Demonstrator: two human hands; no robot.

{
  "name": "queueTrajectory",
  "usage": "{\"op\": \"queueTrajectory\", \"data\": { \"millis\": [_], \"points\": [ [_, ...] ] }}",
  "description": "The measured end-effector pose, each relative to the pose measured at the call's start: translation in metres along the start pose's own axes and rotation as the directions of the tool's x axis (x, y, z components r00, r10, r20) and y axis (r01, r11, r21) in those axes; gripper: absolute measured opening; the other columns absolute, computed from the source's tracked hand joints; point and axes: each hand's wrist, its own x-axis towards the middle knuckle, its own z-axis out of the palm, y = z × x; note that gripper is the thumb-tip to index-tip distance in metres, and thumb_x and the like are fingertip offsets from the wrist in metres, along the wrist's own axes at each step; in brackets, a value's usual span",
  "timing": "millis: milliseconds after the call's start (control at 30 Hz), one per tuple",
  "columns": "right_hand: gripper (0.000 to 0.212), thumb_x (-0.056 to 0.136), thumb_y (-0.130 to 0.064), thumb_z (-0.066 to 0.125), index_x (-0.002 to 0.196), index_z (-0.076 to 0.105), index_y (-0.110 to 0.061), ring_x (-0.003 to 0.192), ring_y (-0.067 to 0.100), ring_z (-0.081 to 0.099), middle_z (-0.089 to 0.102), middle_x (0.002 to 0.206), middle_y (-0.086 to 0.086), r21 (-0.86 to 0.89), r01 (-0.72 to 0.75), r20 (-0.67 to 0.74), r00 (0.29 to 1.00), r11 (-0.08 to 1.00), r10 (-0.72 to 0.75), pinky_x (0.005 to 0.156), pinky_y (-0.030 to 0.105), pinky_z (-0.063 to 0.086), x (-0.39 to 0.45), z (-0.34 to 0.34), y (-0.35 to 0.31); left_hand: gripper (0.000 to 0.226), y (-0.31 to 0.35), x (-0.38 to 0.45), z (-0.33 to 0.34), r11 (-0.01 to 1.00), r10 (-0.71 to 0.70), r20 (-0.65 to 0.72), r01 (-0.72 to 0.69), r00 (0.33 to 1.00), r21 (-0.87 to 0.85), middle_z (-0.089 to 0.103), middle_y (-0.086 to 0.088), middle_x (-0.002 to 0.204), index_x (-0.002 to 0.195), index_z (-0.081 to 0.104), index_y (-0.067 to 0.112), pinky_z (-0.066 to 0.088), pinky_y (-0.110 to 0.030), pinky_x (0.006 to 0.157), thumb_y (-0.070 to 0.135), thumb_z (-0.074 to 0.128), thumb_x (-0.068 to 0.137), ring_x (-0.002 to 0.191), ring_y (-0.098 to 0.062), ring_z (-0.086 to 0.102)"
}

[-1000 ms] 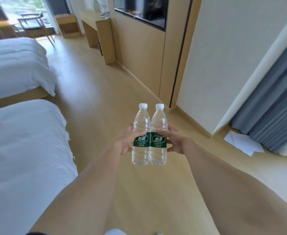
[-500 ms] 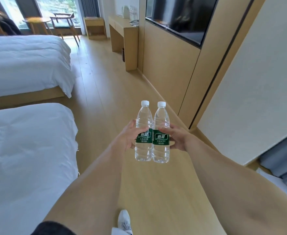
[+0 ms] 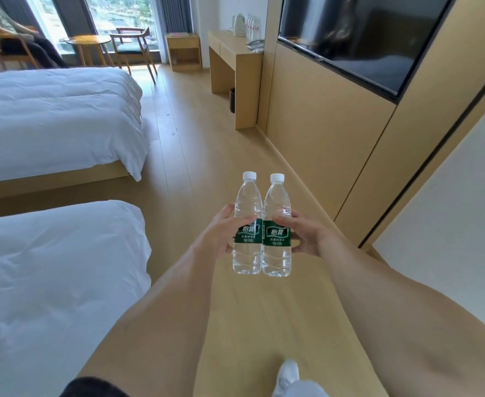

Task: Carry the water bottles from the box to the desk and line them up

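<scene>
Currently: two water bottles [image 3: 261, 224], upright, touching, mid-air over floor; my left hand [image 3: 221, 234] and right hand [image 3: 304, 236] each grasp one at its label. Full, weighty, smooth; I'd judge mid-body holds safest.

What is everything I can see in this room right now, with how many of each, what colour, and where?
Held water bottles: two, clear with green labels and white caps, upright side by side mid-frame; left bottle, right bottle.
Desk: one, light wood, far right wall.
Kettle: one, pale, on the desk.
Bottles on desk: a few, exact count unclear, beside the kettle.
Television: one, black, on the right wall.
Beds: two, white; near bed, far bed.
Round table: one, wood, by the window.
Chair: one, wood, right of the table.
Seated person: one, far left.
Shoe: one, white, bottom edge.
Left hand: grip on the left bottle.
Right hand: grip on the right bottle.
</scene>
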Motion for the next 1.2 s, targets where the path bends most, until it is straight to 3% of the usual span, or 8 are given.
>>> {"op": "queueTrajectory", "data": {
  "millis": [367,500,700,1200],
  "points": [
    [0.034,0.088,-0.027,0.075,0.118,0.061,-0.023,0.097,0.025,0.068,0.073,0.107,0.007,-0.015,-0.032,0.153,0.988,0.999,0.034,0.091,0.057,0.054,0.198,-0.002,-0.090,0.043,0.067,0.154,-0.062,0.999,-0.019,-0.114,0.015,0.993,-0.038,0.078,-0.004,0.097,0.112,0.062,0.038,0.060,-0.058,0.070,0.038,0.082,0.074,0.084,-0.025,0.076],
    [0.040,0.086,-0.027,0.076,0.121,0.059,-0.022,0.094,0.024,0.070,0.074,0.103,0.006,-0.024,-0.037,0.237,0.971,0.999,0.041,0.081,0.051,0.057,0.265,-0.009,-0.143,0.036,0.112,0.211,-0.081,0.997,-0.038,-0.162,0.028,0.986,-0.065,0.076,-0.009,0.106,0.117,0.059,0.033,0.058,-0.063,0.076,0.028,0.078,0.087,0.098,-0.032,0.074],
    [0.039,0.085,-0.027,0.076,0.120,0.059,-0.024,0.095,0.025,0.070,0.075,0.102,0.005,-0.045,0.002,0.285,0.958,0.999,0.011,0.085,0.053,0.055,0.344,-0.015,-0.209,0.046,0.166,0.285,-0.103,0.996,-0.027,-0.209,0.008,0.978,-0.092,0.074,-0.009,0.112,0.128,0.055,0.034,0.057,-0.065,0.080,0.022,0.076,0.089,0.101,-0.031,0.073],
    [0.042,0.086,-0.025,0.077,0.124,0.059,-0.023,0.104,0.027,0.069,0.072,0.113,0.010,-0.055,0.009,0.176,0.984,0.998,0.001,0.072,0.044,0.056,0.551,0.012,-0.324,0.053,0.243,0.501,-0.213,0.993,0.022,-0.135,-0.038,0.991,-0.111,0.074,-0.008,0.112,0.131,0.053,0.036,0.052,-0.069,0.088,0.023,0.078,0.087,0.106,-0.032,0.070]
  ]
}}
